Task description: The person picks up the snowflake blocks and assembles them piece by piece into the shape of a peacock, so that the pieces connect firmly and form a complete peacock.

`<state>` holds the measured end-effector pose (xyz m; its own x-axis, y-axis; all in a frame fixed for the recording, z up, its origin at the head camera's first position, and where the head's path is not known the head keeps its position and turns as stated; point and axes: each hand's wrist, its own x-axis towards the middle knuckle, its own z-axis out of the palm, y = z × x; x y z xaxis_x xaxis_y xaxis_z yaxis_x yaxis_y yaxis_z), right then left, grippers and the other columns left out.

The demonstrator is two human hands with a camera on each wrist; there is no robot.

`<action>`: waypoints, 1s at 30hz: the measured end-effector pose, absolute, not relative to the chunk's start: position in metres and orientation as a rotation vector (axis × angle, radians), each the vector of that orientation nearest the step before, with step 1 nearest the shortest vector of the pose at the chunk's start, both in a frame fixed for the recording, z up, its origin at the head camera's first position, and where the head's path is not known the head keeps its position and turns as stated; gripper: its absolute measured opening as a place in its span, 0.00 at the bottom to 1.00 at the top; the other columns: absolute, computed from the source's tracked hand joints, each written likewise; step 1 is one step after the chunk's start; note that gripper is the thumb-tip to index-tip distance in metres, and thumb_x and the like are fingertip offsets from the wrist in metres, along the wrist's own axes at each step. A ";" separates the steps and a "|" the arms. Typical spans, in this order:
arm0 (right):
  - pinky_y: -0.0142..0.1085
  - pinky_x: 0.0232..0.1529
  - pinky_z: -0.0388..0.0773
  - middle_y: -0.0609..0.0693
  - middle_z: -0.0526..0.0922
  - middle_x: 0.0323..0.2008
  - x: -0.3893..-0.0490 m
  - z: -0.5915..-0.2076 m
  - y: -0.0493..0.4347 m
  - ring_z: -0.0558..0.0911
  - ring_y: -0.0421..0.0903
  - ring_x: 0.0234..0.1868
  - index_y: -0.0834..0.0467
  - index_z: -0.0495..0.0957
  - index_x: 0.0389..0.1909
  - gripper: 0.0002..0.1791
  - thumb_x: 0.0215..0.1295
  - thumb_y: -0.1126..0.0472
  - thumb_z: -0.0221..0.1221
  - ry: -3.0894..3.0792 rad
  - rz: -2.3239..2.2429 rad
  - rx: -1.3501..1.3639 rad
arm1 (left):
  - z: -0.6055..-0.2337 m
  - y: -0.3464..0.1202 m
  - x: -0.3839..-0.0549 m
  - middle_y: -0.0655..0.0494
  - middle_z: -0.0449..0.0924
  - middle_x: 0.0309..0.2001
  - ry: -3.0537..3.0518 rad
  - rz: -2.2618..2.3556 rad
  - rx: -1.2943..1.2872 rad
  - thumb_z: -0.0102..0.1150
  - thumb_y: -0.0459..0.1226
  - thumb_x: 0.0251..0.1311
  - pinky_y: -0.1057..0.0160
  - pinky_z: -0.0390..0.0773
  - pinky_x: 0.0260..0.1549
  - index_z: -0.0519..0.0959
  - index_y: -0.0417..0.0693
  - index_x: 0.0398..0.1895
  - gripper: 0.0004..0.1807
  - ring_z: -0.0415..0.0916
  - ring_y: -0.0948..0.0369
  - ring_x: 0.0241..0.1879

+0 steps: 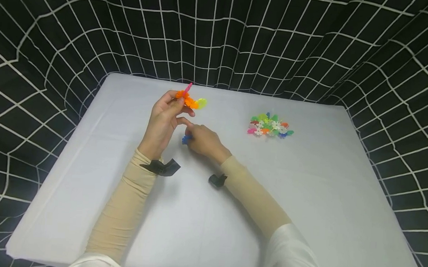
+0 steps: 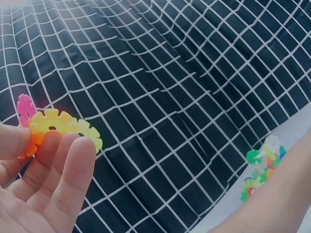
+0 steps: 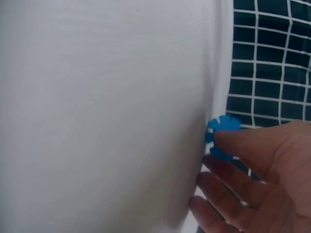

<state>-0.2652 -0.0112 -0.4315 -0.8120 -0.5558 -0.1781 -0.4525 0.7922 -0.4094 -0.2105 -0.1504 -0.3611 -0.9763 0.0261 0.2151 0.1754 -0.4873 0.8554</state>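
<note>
My left hand (image 1: 165,114) pinches a small joined group of notched plastic discs, raised over the table's far left part. Orange snowflake discs (image 1: 188,101) make up its middle, with a pink disc (image 2: 25,109) at one end and a yellow-green disc (image 1: 201,104) at the other. Just below and to the right, my right hand (image 1: 207,141) pinches a blue snowflake disc (image 3: 224,127) between thumb and fingers. The two hands are close together, and a left finger appears to meet the right hand in the head view. The blue disc is apart from the joined group.
A loose pile of snowflake discs (image 1: 269,126) in several colours lies right of the hands on the white table (image 1: 323,187). Black curtains with a white grid (image 1: 219,33) surround the table's back and sides. Dark straps (image 1: 160,167) hang at both wrists.
</note>
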 end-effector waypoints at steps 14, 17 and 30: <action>0.37 0.45 0.86 0.57 0.86 0.44 -0.234 -0.372 0.047 0.84 0.55 0.43 0.59 0.78 0.49 0.11 0.70 0.59 0.63 2.445 -1.677 -0.481 | -0.364 -0.148 -0.211 0.53 0.84 0.43 -1.659 -2.506 -0.256 0.58 0.37 0.71 0.63 0.87 0.30 0.76 0.46 0.49 0.08 0.83 0.56 0.38; 0.35 0.43 0.86 0.57 0.86 0.44 -0.226 -0.364 0.049 0.84 0.53 0.41 0.59 0.78 0.51 0.13 0.70 0.58 0.62 2.464 -1.794 -0.457 | -0.365 -0.146 -0.210 0.53 0.84 0.43 -1.704 -2.457 -0.247 0.59 0.38 0.71 0.63 0.87 0.32 0.76 0.46 0.48 0.08 0.84 0.56 0.40; 0.35 0.42 0.85 0.59 0.86 0.41 -0.216 -0.360 0.054 0.85 0.53 0.39 0.62 0.79 0.49 0.11 0.69 0.62 0.63 2.537 -1.920 -0.534 | -0.364 -0.133 -0.206 0.55 0.86 0.43 -1.827 -2.311 -0.288 0.62 0.36 0.69 0.63 0.88 0.36 0.76 0.47 0.43 0.05 0.85 0.59 0.41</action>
